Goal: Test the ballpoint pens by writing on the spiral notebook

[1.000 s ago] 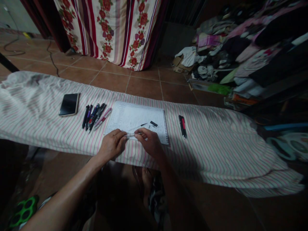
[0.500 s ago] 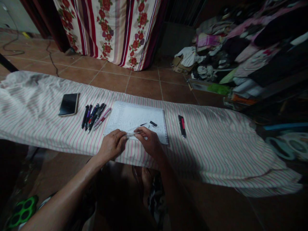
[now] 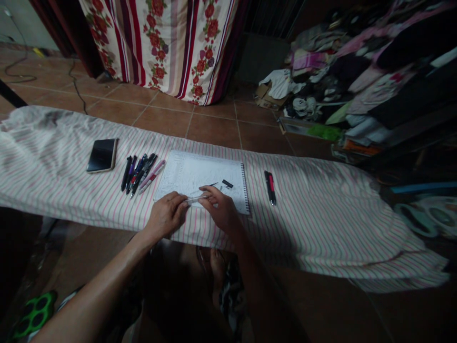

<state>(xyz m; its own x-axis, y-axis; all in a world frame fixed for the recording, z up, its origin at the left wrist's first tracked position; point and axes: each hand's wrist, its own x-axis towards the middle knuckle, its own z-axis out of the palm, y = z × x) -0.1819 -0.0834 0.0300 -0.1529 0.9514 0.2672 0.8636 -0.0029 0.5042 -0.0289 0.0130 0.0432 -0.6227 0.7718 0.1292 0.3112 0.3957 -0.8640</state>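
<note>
Clear pen barrel (image 3: 194, 199) pinched between left hand (image 3: 167, 215) and right hand (image 3: 221, 209), over spiral notebook (image 3: 200, 174).

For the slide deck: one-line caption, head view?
Both hands, left hand and right hand, hold a clear pen barrel over a notebook.
</note>
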